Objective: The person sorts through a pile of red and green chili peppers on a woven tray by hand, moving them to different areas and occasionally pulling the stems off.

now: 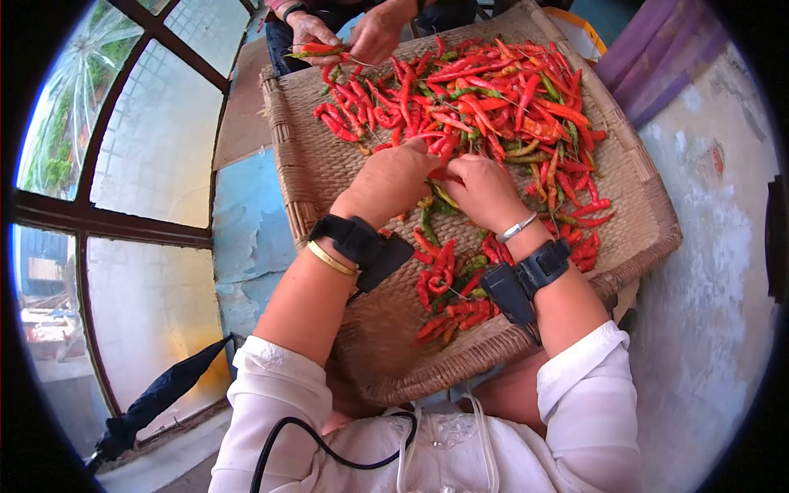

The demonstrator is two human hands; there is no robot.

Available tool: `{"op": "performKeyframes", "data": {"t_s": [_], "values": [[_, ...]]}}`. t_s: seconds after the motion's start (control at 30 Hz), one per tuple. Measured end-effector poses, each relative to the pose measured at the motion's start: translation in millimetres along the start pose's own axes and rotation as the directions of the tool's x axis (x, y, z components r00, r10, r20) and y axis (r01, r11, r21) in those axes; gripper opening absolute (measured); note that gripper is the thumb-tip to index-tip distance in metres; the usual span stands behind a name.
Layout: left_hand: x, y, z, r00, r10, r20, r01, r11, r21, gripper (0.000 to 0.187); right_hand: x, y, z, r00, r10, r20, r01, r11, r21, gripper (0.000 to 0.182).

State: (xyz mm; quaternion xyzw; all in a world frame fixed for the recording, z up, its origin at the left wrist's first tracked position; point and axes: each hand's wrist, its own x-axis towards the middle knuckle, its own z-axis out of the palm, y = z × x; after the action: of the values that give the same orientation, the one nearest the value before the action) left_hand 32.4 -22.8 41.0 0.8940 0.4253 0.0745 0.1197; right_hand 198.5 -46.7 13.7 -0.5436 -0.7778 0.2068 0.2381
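Observation:
My left hand (393, 182) is closed, its fingertips pinching a red chili pepper (445, 147) above the middle of the pile. Close beside it, almost touching, my right hand (483, 191) has its thumb and fingers pressed together. Whatever lies in that pinch is hidden by the fingers. Under and beyond both hands spreads a heap of chili peppers (468, 103), mostly red with some green and orange ones. A smaller cluster of red chilies (440, 275) lies between my forearms. All of them rest on a large woven tray (378, 316) with a thick rim.
Across the tray, another person's hands (349, 39) hold an orange-and-green chili (319, 51). A window (148, 148) stands on the left, with a folded dark umbrella (164, 394) below it. On the right are a worn wall (707, 246) and a purple curtain (662, 57).

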Motion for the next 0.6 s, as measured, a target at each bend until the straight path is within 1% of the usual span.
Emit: {"op": "performKeyframes", "data": {"t_s": [0.03, 0.07, 0.13, 0.17, 0.2, 0.27, 0.3, 0.33, 0.37, 0.4, 0.43, 0.47, 0.53, 0.57, 0.6], "values": [[1.9, 0.4, 0.2, 0.999, 0.045, -0.023, -0.046, 0.998, -0.046, 0.022, -0.6, -4.7, -5.3, 0.999, 0.012, 0.036, -0.017, 0.988, 0.156, 0.02], [3.0, 0.0, -0.6, 0.998, 0.053, -0.021, -0.054, 0.997, -0.055, 0.022, -2.8, -5.4, -13.8, 0.999, 0.023, 0.037, -0.028, 0.988, 0.15, 0.02], [3.0, 0.2, -12.0, 0.998, 0.025, 0.059, -0.024, 0.999, -0.021, 0.016, -7.0, -8.2, -32.1, 0.997, -0.028, 0.067, 0.009, 0.963, 0.269, 0.021], [2.9, -7.4, -6.3, 0.998, 0.054, -0.015, -0.053, 0.998, 0.031, 0.013, -11.4, -7.2, -45.9, 0.994, 0.02, 0.104, -0.05, 0.954, 0.297, 0.019], [0.5, -2.4, -16.3, 0.999, 0.018, -0.042, -0.016, 0.999, 0.043, 0.014, -16.6, 1.8, -57.1, 0.997, 0.01, 0.078, -0.03, 0.966, 0.257, 0.018], [-2.5, -6.1, -27.2, 0.994, 0.006, -0.11, 0.01, 0.991, 0.137, 0.017, -31.7, 22.2, -75.0, 0.996, 0.036, 0.078, -0.037, 0.999, 0.009, 0.015], [-2.6, -7.3, -30.7, 0.993, -0.071, -0.094, 0.09, 0.973, 0.214, 0.023, -39.9, 29.5, -81.1, 0.996, 0.039, 0.083, -0.039, 0.999, -0.002, 0.015], [-5.4, -7.7, -29.2, 0.992, -0.072, -0.1, 0.091, 0.974, 0.205, 0.023, -49.4, 35.3, -85.0, 0.967, 0.143, 0.211, -0.102, 0.976, -0.191, 0.016], [-8.6, -7.2, -27.4, 0.983, -0.11, -0.147, 0.144, 0.96, 0.241, 0.027, -57.7, 39.6, -86.8, 0.914, 0.263, 0.31, -0.136, 0.916, -0.379, 0.018], [-11.2, -7.1, -25.6, 0.97, -0.145, -0.194, 0.196, 0.941, 0.275, 0.031, -65.8, 44.1, -85.1, 0.914, 0.265, 0.308, -0.135, 0.913, -0.384, 0.018], [-12.4, -6.0, -24.8, 0.983, -0.099, -0.153, 0.133, 0.965, 0.228, 0.04, -74.1, 48.8, -81.4, 0.909, 0.247, 0.337, -0.1, 0.912, -0.399, 0.017], [-11.8, -1.1, -23.7, 0.983, -0.098, -0.154, 0.131, 0.965, 0.225, 0.04, -79.9, 51.3, -78.7, 0.902, 0.229, 0.366, -0.064, 0.91, -0.41, 0.016], [-7.7, 18.7, -27.9, 0.994, -0.068, 0.09, 0.069, 0.998, -0.008, 0.041, -80.4, 53.4, -76.7, 0.906, 0.237, 0.35, -0.079, 0.909, -0.409, 0.014], [-8.6, 18.9, -18.4, 0.996, 0.057, 0.072, -0.053, 0.996, -0.067, 0.038, -78.8, 58.0, -74.3, 0.92, 0.227, 0.32, -0.054, 0.881, -0.47, 0.013], [-10.1, 24.4, -18.2, 0.996, 0.06, 0.072, -0.055, 0.996, -0.065, 0.038, -76.6, 61.9, -72.3, 0.933, 0.214, 0.288, -0.031, 0.848, -0.528, 0.012]]}}
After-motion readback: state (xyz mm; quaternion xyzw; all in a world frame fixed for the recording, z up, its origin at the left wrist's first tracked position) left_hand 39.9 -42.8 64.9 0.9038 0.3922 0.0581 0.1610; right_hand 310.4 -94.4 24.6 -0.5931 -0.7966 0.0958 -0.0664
